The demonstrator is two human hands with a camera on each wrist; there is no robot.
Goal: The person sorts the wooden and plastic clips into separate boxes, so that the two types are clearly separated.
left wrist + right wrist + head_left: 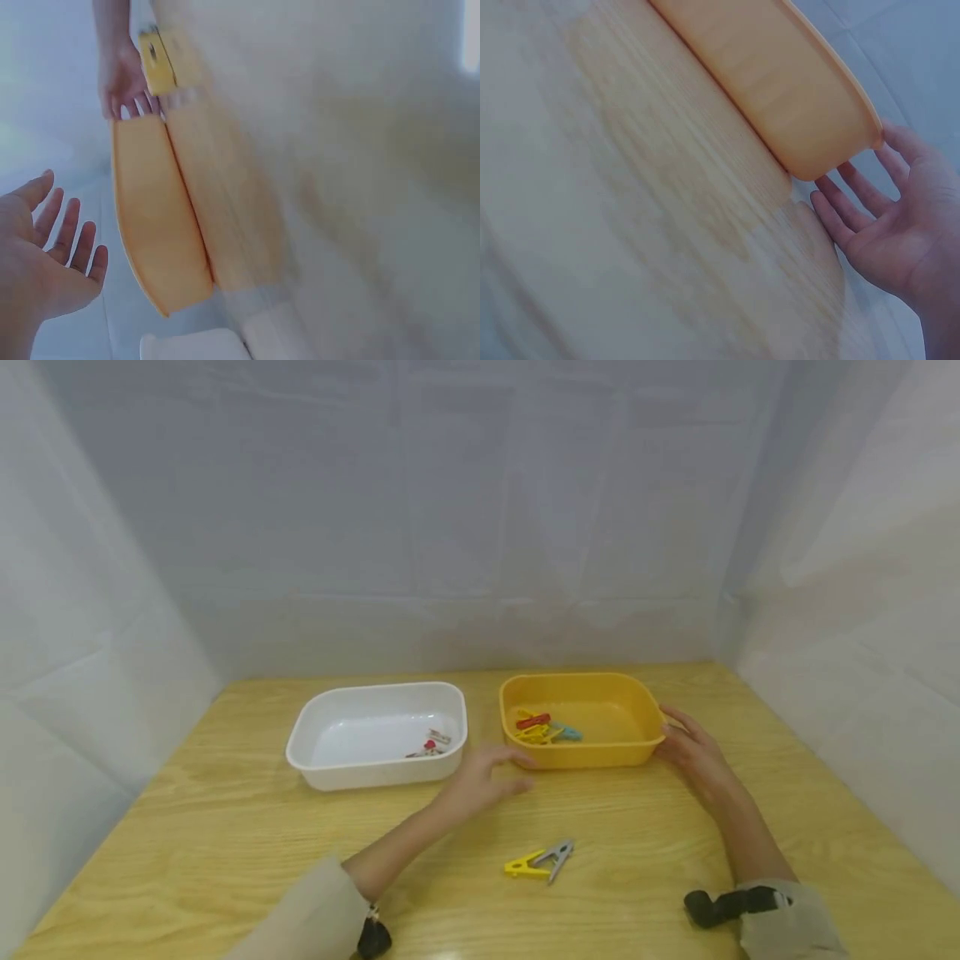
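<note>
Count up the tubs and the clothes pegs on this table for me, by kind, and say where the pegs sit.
Tubs: 2, a white tub and a yellow tub
Pegs loose on the table: 2, a yellow peg and a grey peg
Pegs in the tubs: small piles, too tangled to count
Hands: 2, left hand and right hand
Total countable things, hands aside: 4

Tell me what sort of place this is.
Probably a staged recording booth rather than a home: a bare wooden table closed in by pale sheeting, holding only a white tray, a yellow tray with clothes pegs, and two loose pegs.
</note>
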